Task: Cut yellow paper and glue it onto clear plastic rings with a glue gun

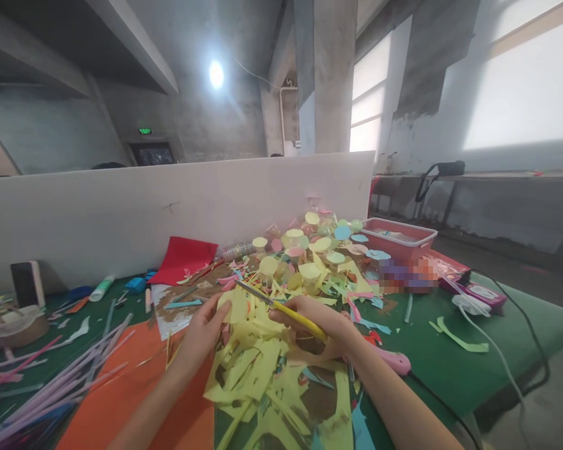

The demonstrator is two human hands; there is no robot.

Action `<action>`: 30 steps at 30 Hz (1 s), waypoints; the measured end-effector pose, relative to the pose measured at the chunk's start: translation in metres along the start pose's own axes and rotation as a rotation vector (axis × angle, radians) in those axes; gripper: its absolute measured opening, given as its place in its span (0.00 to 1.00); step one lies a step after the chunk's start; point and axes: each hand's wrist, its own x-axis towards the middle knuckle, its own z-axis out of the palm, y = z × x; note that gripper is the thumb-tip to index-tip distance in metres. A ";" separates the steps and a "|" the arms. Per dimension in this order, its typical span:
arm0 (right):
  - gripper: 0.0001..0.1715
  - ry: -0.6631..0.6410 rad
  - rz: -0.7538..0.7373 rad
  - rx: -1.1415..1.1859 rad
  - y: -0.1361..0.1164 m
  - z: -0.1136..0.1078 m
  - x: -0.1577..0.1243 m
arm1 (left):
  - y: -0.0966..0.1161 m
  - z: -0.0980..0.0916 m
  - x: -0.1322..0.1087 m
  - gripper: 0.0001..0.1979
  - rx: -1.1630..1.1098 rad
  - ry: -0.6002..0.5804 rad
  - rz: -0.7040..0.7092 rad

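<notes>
The hands: left hand (201, 334) grips yellow paper (238, 307), right hand (321, 322) grips scissors (281, 306).

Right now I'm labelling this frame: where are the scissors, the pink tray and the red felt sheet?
scissors (294, 314): head view, on the yellow handle.
pink tray (420, 238): head view, on its front rim.
red felt sheet (182, 259): head view, on its middle.
</notes>
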 end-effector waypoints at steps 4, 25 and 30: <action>0.31 0.095 -0.017 -0.060 0.002 0.001 0.003 | 0.003 0.002 -0.003 0.24 -0.038 0.027 -0.018; 0.17 0.440 0.067 -0.762 0.022 0.014 0.020 | -0.005 0.009 -0.017 0.18 0.434 -0.027 0.280; 0.16 0.411 0.032 -0.804 0.025 0.016 0.021 | -0.002 0.011 -0.020 0.19 0.460 -0.067 0.282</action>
